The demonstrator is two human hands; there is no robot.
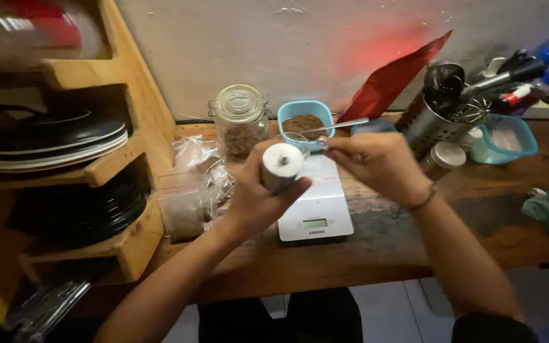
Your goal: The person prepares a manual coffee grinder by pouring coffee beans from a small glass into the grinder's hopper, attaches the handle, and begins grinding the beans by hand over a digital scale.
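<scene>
Head view: the left hand (258,197) was wrapped around a silver cylindrical grinder (281,166), fingers closed about its body, holding it upright above the near end of a white kitchen scale (316,209) on the wooden table (376,248). The right hand (376,162) pinched the handle of a metal spoon (344,125) between closed fingers; the spoon's far end reached over a light blue bowl (306,114) filled with brown granules. A small clear glass (293,140) stood just beside the grinder, in front of the bowl. A glass clip-top jar (241,121) with dark contents stood left of the bowl, with clear plastic bags (189,190) lying nearer the table's left edge. A red pouch (392,79) leaned against the wall behind the bowl. A metal utensil holder (430,124) with whisk and tools stood to the right, a teal container (506,140) beyond it. A wooden rack (128,146) at left carried stacked dark plates (55,136).
</scene>
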